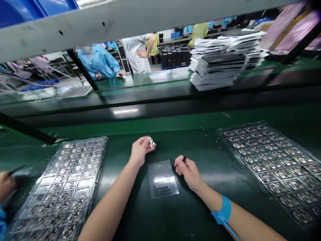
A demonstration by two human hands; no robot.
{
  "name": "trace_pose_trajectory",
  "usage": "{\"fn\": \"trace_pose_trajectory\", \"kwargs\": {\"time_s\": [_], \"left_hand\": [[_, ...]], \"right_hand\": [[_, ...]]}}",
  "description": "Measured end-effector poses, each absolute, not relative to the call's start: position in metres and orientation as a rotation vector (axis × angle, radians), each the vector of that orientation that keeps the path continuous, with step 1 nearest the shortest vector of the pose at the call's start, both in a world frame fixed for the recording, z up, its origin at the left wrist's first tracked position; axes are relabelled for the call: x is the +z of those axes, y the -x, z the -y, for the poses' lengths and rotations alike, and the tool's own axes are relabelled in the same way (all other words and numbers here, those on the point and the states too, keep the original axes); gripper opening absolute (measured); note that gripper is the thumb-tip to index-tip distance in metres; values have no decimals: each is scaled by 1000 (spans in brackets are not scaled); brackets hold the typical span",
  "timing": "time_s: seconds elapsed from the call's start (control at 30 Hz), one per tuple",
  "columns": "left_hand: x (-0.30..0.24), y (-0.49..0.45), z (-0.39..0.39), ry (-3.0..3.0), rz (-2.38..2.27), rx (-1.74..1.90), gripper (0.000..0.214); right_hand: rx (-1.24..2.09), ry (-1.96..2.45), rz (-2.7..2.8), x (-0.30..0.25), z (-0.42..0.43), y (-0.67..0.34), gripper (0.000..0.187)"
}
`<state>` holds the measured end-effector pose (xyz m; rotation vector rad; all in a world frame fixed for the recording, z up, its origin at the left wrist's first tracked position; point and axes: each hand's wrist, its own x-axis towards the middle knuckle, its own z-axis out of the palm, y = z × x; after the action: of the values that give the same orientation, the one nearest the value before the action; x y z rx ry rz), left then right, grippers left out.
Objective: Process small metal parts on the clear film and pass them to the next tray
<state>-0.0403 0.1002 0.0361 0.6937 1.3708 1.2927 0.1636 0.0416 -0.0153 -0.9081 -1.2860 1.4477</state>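
My left hand [140, 151] pinches a small shiny metal-and-board electronic part [151, 142] between thumb and fingers, raised over the green table. To its right, my right hand [187, 170] is closed around a slim black tool [184, 159]; only its dark end shows above the fist, so its kind is hidden. A blue strap with a cord circles my right wrist. Between and below both hands lies a clear plastic sheet [164, 170], with rows of small black stickers [162, 191] along its lower part. Neither hand touches the sheet.
Clear trays of small electronic parts lie left [103, 157] and right [223, 134]. At the far left, a co-worker's hand [6, 185] holds dark tweezers [17, 170]. A grey beam [140, 20] crosses overhead. Behind the ledge stand stacked white sheets [213, 75] and other people.
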Motion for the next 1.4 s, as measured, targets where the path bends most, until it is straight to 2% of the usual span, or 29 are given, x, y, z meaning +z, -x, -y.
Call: {"fn": "trace_pose_trajectory", "kwargs": {"time_s": [0.1, 0.2, 0.27, 0.4, 0.5, 0.67, 0.73, 0.8, 0.93, 1.1, 1.23, 1.33, 1.4], "left_hand": [[42, 59, -138, -696, -1494, 1360, 24], [38, 62, -128, -734, -1620, 1355, 39], [32, 55, -94, -818, -1650, 1306, 42], [32, 42, 2, -1070, -1640, 1140, 25], [44, 55, 64, -1364, -1749, 975, 26], [66, 149, 134, -1474, -2367, 882, 30], [73, 193, 154, -1367, -2673, 714, 31], [79, 224, 166, -1244, -2813, 520, 33], [83, 234, 164, -1272, -2742, 219, 36], [76, 211, 142, -1260, -2767, 107, 40], [70, 216, 137, -1247, -2809, 230, 33], [70, 224, 139, -1245, -2735, 614, 26], [75, 219, 137, -1175, -2594, 969, 30]], "right_hand": [[1358, 970, 1434, -19, -42, -164, 39], [1313, 976, 1475, -19, -43, -163, 39], [1315, 964, 1482, -18, -43, -162, 39], [1308, 978, 1507, -17, -40, -163, 40], [1281, 1030, 1541, -19, -37, -166, 43], [1227, 1083, 1656, -23, -37, -168, 43], [1213, 1102, 1700, -22, -37, -168, 42], [1199, 1123, 1728, -21, -36, -168, 42], [1167, 1147, 1763, -20, -36, -168, 42], [1125, 1080, 1791, -18, -35, -165, 41], [1099, 1015, 1760, -16, -36, -160, 42], [1107, 1001, 1741, -15, -37, -157, 43], [1116, 1002, 1730, -13, -37, -156, 43]]}}
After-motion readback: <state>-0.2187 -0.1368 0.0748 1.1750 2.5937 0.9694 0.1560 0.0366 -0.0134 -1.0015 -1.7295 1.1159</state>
